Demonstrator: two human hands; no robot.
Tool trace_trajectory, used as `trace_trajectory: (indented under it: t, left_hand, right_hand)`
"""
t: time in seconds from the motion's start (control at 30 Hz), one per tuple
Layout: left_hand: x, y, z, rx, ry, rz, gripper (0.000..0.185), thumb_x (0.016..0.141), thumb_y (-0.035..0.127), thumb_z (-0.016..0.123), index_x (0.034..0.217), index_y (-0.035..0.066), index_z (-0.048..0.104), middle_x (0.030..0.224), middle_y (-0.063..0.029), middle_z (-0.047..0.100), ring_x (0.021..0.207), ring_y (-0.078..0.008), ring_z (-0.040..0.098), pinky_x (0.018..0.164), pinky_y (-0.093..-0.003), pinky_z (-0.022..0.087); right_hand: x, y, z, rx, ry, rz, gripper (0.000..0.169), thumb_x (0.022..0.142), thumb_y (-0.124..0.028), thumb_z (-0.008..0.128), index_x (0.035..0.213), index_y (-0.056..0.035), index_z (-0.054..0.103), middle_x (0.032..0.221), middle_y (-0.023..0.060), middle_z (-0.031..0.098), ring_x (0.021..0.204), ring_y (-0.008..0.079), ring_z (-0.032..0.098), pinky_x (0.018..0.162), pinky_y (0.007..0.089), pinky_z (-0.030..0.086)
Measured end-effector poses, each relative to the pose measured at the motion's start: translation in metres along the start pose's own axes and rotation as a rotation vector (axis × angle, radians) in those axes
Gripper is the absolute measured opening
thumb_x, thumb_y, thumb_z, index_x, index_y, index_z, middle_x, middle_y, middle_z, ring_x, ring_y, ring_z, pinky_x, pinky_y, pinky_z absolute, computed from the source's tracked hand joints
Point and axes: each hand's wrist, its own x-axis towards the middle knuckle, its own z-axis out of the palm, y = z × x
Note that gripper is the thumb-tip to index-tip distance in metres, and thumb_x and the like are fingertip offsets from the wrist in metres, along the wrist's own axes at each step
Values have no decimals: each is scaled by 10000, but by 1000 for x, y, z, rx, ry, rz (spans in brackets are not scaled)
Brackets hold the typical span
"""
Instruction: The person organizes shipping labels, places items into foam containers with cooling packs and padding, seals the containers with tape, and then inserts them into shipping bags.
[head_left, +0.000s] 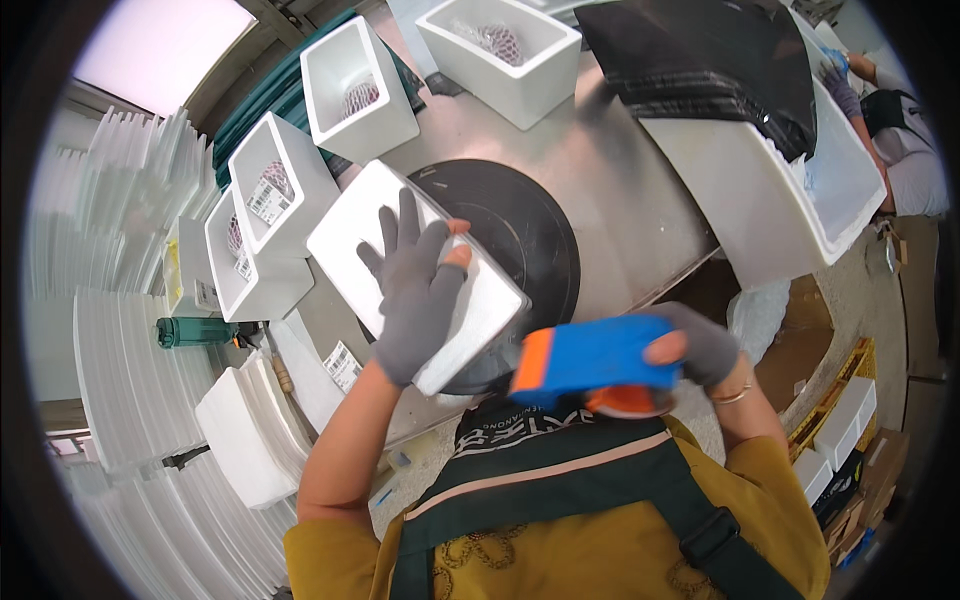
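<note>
My left hand (416, 289), in a grey glove with bare thumb and forefinger tips, lies spread on the lid of a closed white foam box (349, 225). That box rests on a round black turntable (525, 225). At the right, near the table's front edge, my right hand (694, 345) is closed around a blue and orange tape dispenser (592, 360), blurred, with its orange end towards the box. Left of the box lies a white printed label (343, 366).
Open foam boxes (367, 142) with net-wrapped contents stand behind and left. Black bags (697, 75) lie over a large foam box (735, 195) at right. Foam lids (120, 375) are stacked left, near a green bottle (196, 331). Another person (896, 127) works at far right.
</note>
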Motion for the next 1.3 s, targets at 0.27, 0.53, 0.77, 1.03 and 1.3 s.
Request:
trace_trajectory:
  t: [0.27, 0.53, 0.77, 1.03, 1.3]
  left_hand:
    - [1, -41, -55, -377, 463, 4, 533, 939, 213, 594, 1402, 3, 432, 1467, -165, 428, 1301, -243, 426, 1086, -357, 337]
    - [41, -148, -10, -489, 441, -255, 332, 968, 249, 562, 1167, -14, 603, 1247, -130, 551, 1009, -194, 566, 919, -304, 439]
    - [-15, -78, -19, 25, 256, 218, 432, 952, 251, 545, 1305, 1, 544, 1344, -196, 528, 1321, -359, 428, 1124, -482, 282]
    - [-68, -56, -61, -1752, 172, -547, 433, 1050, 348, 444, 1214, -25, 591, 1090, -72, 656, 978, -115, 601, 874, -256, 486]
    - [-86, -70, -60, -1133, 508, -446, 325, 1034, 221, 467, 879, 4, 652, 662, 14, 560, 581, -38, 479, 535, -206, 374]
  right_hand:
    - [66, -40, -7, 178, 204, -511, 579, 803, -302, 720, 1233, 53, 563, 1066, 162, 680, 930, 231, 684, 847, 333, 561]
    - [213, -62, 59, -339, 176, -611, 468, 829, -240, 719, 1163, 50, 568, 1022, 118, 684, 888, 188, 664, 800, 308, 526]
    - [163, -57, 83, -837, 226, -857, 486, 786, -236, 754, 1127, 48, 557, 877, 157, 670, 734, 203, 670, 656, 331, 530]
    - [126, -123, 100, -516, -338, -437, 634, 606, -443, 829, 932, 65, 635, 754, 88, 652, 678, 175, 629, 616, 282, 502]
    - [171, -140, 117, -751, -423, -414, 568, 619, -365, 871, 933, 46, 636, 756, 67, 622, 718, 137, 598, 664, 277, 501]
